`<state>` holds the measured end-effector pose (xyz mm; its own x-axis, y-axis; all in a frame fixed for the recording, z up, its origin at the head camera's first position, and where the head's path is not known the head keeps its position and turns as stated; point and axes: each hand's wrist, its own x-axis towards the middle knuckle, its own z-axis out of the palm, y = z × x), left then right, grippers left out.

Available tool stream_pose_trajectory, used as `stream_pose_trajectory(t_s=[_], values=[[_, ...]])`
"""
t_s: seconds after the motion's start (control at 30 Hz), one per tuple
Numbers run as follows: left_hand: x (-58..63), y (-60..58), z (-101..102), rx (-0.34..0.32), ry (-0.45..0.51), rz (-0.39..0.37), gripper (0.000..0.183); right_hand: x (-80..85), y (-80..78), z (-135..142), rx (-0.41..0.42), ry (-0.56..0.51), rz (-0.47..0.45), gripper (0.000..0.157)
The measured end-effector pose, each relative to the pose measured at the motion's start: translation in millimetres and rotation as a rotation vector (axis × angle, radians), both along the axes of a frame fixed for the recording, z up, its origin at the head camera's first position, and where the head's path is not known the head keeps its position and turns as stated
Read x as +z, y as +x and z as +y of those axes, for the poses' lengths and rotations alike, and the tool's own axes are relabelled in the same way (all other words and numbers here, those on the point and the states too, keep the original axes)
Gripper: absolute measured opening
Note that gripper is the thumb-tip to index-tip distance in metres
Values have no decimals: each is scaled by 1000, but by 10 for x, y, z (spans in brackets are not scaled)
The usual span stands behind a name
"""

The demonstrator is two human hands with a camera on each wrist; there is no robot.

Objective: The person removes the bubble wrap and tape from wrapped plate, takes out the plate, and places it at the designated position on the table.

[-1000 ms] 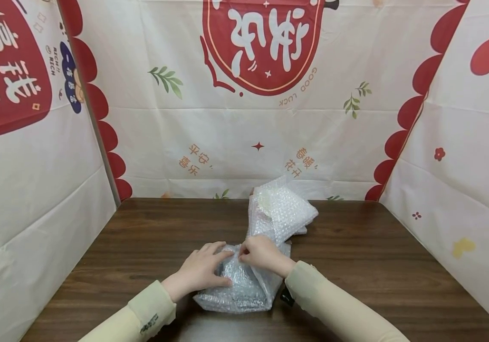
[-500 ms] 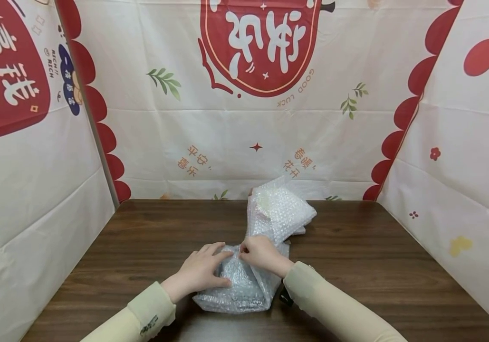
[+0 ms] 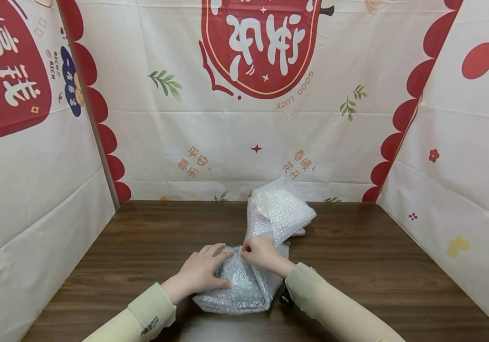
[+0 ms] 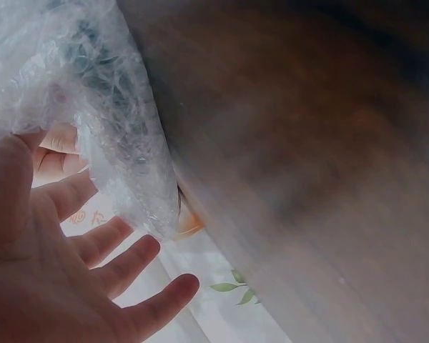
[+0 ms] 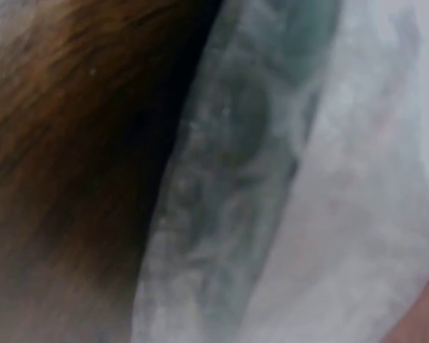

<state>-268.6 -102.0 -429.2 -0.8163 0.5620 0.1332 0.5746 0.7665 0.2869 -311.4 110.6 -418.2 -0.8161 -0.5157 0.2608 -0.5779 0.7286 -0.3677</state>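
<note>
A bubble-wrapped bundle [image 3: 242, 290] lies near the front of the table, its folded flap running down the right side. My left hand [image 3: 197, 271] rests on its left part with fingers and thumb spread. In the left wrist view, the loosely bent fingers [image 4: 132, 266] lie along the clear bubble wrap [image 4: 118, 93]. The curled fingers of my right hand [image 3: 263, 255] pinch the bubble wrap at the bundle's upper middle; the exact spot is hidden. The right wrist view has the wrap's edge [image 5: 214, 207] close up and blurred, something greenish beneath it. What the wrap encloses is unclear.
Behind the bundle, more folded bubble wrap [image 3: 284, 211] is piled towards the back edge of the brown wooden table [image 3: 176, 218]. A small black object [image 3: 286, 299] lies under the right forearm, partly hidden. Printed white cloth walls [image 3: 235, 128] stand at the back and both sides.
Both hands and the bundle stay almost where they were. The head view has shifted slightly.
</note>
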Motion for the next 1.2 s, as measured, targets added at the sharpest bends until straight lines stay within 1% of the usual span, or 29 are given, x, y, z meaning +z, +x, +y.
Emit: stream_pose_trajectory(t_s=[0.23, 0.4, 0.73, 0.83, 1.07, 1.2], values=[[20, 7, 16, -3, -15, 2, 75, -25, -19, 22, -27, -37, -35, 12], [15, 1, 24, -2, -37, 4, 77, -27, -20, 32, -33, -44, -38, 14], [55, 20, 55, 11, -84, 15, 82, -31, -27, 30, -52, -50, -77, 36], [58, 26, 57, 17, -85, 10, 83, -18, -27, 27, -62, -53, -85, 40], [61, 34, 49, 29, -78, 14, 87, 8, -27, 21, -85, -74, -55, 37], [46, 28, 46, 21, -76, 29, 89, -3, -36, 31, -97, -85, -69, 36]])
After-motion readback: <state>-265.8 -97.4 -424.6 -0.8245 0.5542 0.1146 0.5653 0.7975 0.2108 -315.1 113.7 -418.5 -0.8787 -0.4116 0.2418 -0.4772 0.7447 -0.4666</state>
